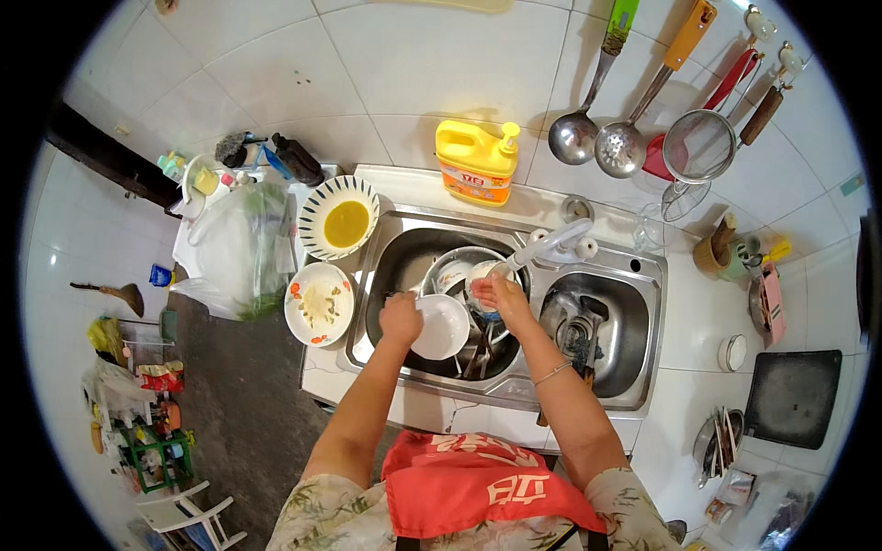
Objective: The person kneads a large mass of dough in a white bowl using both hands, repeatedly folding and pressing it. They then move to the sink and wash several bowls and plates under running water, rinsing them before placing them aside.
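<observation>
My left hand (401, 319) is closed on the rim of a white bowl (441, 329), which is tilted over the left basin of the steel sink (367, 354). Just right of the bowl, my right hand (499, 294) has its fingers stretched out below the white faucet (551, 241). It seems to hold nothing. Behind that hand, a second white bowl (481, 272) partly shows inside a metal basin (439, 266) with other dishes. Some dark utensils (480, 356) stick out below the bowls. Whether water is running cannot be made out.
Left of the sink are a striped bowl of yellow liquid (345, 225) and a floral plate with scraps (319, 305). A yellow detergent jug (476, 163) stands behind. Ladles (574, 138) and a strainer (700, 147) hang on the wall. The right basin (627, 335) holds dark items.
</observation>
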Action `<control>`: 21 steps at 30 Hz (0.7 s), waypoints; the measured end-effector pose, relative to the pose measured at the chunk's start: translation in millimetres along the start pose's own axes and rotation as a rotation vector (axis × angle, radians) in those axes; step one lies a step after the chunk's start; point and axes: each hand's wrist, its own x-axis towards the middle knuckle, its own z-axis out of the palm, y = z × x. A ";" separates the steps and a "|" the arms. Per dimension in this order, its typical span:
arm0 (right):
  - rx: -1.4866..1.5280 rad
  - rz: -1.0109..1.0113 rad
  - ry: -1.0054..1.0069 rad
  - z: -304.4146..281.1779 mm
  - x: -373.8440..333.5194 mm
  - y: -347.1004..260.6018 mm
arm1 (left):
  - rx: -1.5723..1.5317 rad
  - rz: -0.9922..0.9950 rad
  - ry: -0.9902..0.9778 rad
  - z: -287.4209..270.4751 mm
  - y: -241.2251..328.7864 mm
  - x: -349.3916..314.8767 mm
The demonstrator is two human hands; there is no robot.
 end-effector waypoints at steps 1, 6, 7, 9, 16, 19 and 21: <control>0.115 -0.050 -0.020 5.0 0.0 -1.6 | -0.023 -0.046 -0.072 0.4 -7.7 -1.6; -0.431 -0.099 -0.022 10.8 6.2 -2.4 | -0.064 0.013 -0.217 26.6 -42.6 3.5; -0.539 -0.179 -0.053 18.2 -2.8 -5.6 | -0.098 0.022 -0.212 17.6 -35.9 1.2; -0.843 -0.511 -0.154 23.0 -32.8 -7.2 | -0.166 0.035 -0.201 -3.3 -20.8 -4.4; -1.663 -0.846 -0.397 -24.7 -55.5 -9.6 | -0.221 0.324 -0.128 -34.9 44.7 45.8; -1.757 -1.036 -0.223 -38.0 -46.2 -31.1 | -0.383 0.288 -0.112 -21.9 50.5 61.6; -1.693 -0.831 -0.124 -13.6 -50.8 -37.1 | -1.238 -0.133 -0.337 -18.4 68.0 51.2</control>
